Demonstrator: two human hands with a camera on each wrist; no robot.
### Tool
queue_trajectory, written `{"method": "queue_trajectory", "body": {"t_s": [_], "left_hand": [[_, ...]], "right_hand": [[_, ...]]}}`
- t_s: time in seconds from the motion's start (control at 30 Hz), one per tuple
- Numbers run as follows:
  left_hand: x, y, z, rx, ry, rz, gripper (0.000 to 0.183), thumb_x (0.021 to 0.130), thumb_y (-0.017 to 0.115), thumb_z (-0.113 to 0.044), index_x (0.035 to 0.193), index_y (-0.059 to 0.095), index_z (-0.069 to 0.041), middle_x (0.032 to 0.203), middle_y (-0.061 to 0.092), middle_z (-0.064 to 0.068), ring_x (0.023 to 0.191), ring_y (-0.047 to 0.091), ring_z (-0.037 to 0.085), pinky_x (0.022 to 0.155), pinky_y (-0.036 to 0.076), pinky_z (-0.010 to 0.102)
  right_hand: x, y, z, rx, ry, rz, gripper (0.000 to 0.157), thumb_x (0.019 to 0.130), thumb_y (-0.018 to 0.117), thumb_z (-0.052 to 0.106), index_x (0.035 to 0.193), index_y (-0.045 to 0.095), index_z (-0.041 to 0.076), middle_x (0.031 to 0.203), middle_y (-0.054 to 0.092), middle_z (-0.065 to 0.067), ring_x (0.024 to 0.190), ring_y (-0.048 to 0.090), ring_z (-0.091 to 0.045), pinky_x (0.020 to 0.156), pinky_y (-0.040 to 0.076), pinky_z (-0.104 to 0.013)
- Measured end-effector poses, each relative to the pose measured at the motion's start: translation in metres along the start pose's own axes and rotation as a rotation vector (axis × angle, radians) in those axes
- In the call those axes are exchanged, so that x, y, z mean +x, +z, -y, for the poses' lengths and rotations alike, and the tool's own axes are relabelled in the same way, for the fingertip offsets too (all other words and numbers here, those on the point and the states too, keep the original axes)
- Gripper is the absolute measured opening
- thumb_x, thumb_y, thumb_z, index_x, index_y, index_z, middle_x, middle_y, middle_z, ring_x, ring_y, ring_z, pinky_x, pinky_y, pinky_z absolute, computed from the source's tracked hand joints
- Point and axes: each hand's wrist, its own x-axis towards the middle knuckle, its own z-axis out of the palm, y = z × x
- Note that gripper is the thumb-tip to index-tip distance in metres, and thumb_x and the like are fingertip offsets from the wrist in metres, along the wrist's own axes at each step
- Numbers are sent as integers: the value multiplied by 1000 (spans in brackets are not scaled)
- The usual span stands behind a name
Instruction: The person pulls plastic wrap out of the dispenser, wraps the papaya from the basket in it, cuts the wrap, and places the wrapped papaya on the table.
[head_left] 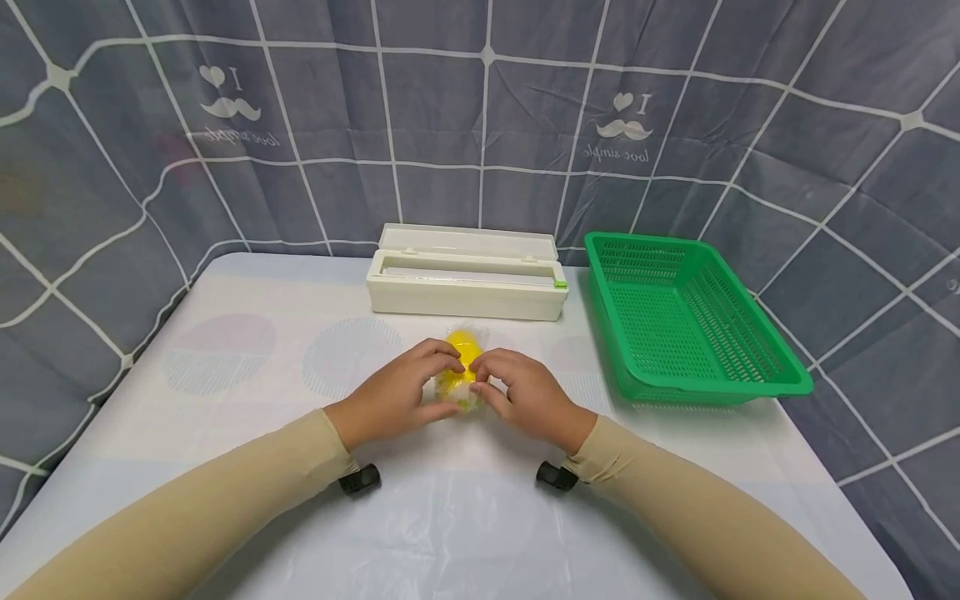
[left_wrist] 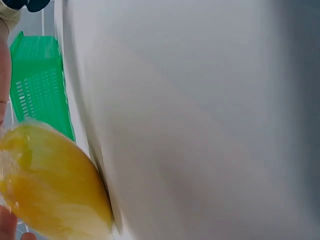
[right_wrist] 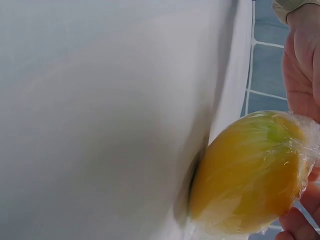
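Yellow fruit [right_wrist: 245,175] in clear plastic wrap [right_wrist: 311,137] sits on the counter [head_left: 450,517], between two hands. The left hand [head_left: 401,392] has its fingers bent over the fruit's left side, with its thumb apart from them. The right hand [head_left: 528,396] holds the other side, thumb and finger close together. The right wrist view shows a green patch and the bunched wrap up close, which is hard to see from the head. Only the head view shows the long white box [head_left: 465,297], its lid tipped back. The left wrist view has the green basket [head_left: 660,325] behind the fruit. Pale circles mark the white counter cover. Gray curtains [head_left: 540,117] with white lines hang around it, with backward words on them. I count one fruit, one box, one basket and two tan sleeves [head_left: 247,475].
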Motion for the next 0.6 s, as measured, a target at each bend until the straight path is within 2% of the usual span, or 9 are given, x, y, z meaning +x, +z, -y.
{"method": "queue_trajectory", "body": {"t_s": [0.07,0.23,0.43,0.6], "left_hand": [[1,1,0,10,-26,-15,33,92,84,-29,115,73,-8,137,62,9,130,60,28,113,51,45],[3,3,-1,-37,-93,-48,12,96,79,-26,95,76,-14,133,66,10,128,62,32,111,52,48],[7,4,2,-130,-142,-69,14,97,78,-22,85,71,-18,124,69,8,119,67,29,103,56,48],[10,4,4,-181,-163,-99,15,94,79,-16,88,65,-18,111,70,3,109,66,23,99,56,48]], "right_hand": [[1,0,1,-3,-3,-12,16,96,77,13,91,62,10,111,76,-8,107,72,-24,92,61,-40],[2,3,3,-3,5,-38,12,97,75,12,95,64,7,105,74,-7,99,72,-23,87,61,-38],[5,7,1,39,56,-71,11,96,76,9,95,66,6,99,73,-8,94,70,-23,84,60,-37],[10,9,0,97,104,-82,9,95,77,7,94,67,6,97,72,-8,92,69,-23,84,60,-41]]}}
